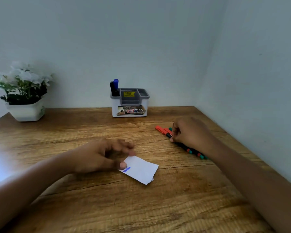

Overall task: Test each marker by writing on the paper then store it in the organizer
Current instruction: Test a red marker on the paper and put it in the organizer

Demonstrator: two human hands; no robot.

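At the worktop's (107,207) centre, the left hand (97,156) pinches the left corner of the paper (141,170) (blue writing shows by the thumb). Toward 2 o'clock, the right hand (190,133) closes thumb and fingers on a red-capped marker (165,131) among the loose ones. At 12 o'clock, the organizer (129,106) holds a blue marker (116,82) and a black marker (112,88) in its left compartment.

Home desk or study corner, by the look of it. Wood-grain table (107,207) set into corner of plain pale walls (158,39). Potted white flowers (23,91) at back left. Desk organizer (130,105) bearing price sticker (129,94) and product label, black and blue markers (114,87) standing inside. Loose markers (163,130) and paper slip (141,170) with blue writing on tabletop.
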